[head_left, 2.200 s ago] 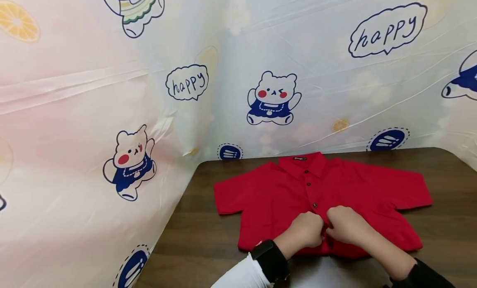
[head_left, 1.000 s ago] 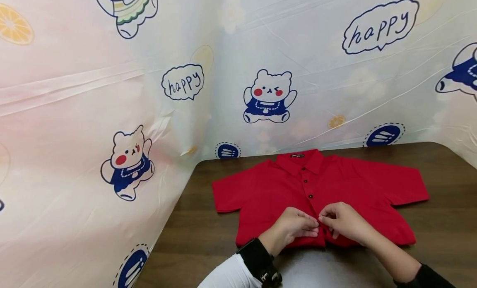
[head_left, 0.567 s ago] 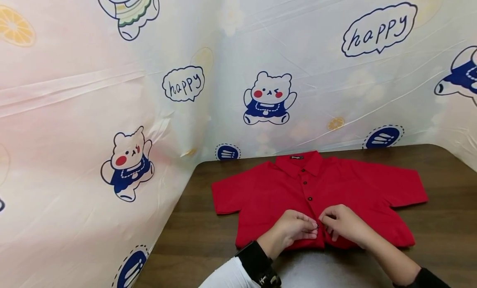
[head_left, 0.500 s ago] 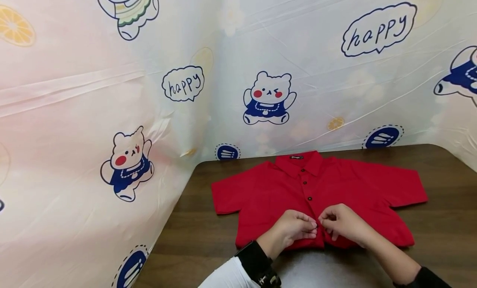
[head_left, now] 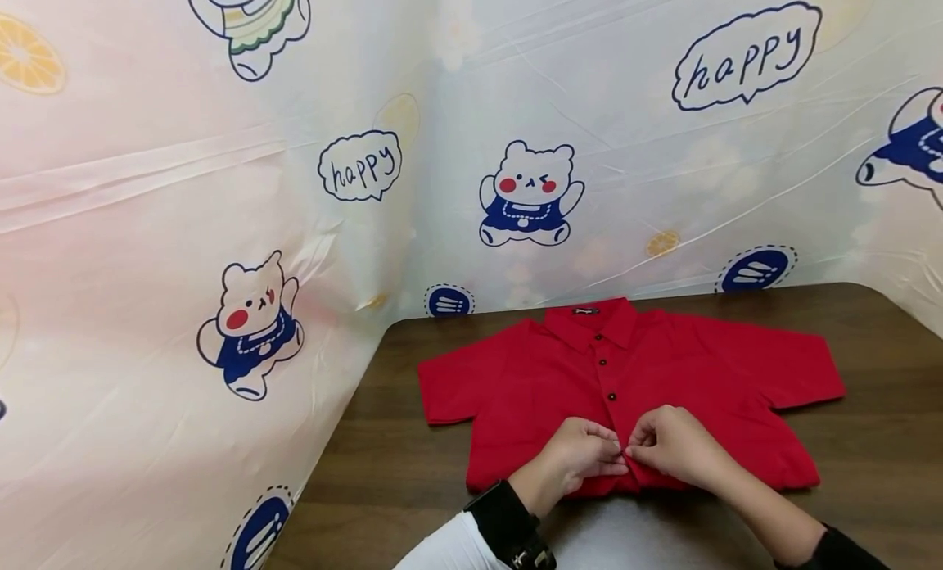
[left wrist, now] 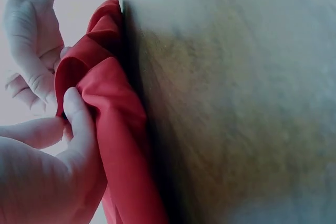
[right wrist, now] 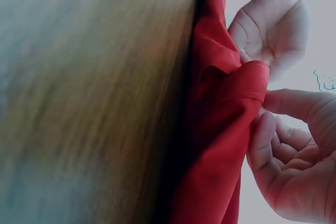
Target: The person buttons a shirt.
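Note:
A red short-sleeved shirt [head_left: 685, 361] lies front up, collar at the far side, with dark buttons [head_left: 611, 396] down its placket. Low on the front opening, my left hand [head_left: 578, 454] pinches the placket edge between thumb and fingers. Facing it, my right hand [head_left: 679, 447] pinches the other side of the opening, fingertips meeting the left's. In the left wrist view the lifted red cloth [left wrist: 79, 72] loops up beside the left thumb. The right wrist view shows a stitched fold [right wrist: 247, 85] at the right fingertips. A button between the fingers is mostly hidden.
Under the shirt is a dark wooden table [head_left: 354, 488], with a pale glare at its near side. A printed curtain [head_left: 442, 79] with bears and "happy" bubbles hangs behind and to the left. A black band [head_left: 504, 508] circles the left wrist.
From curled fists over the lower placket, both hands have loosened to fingertip pinches. In the last half second the right hand has shifted slightly left, closing on the cloth beside the left fingertips.

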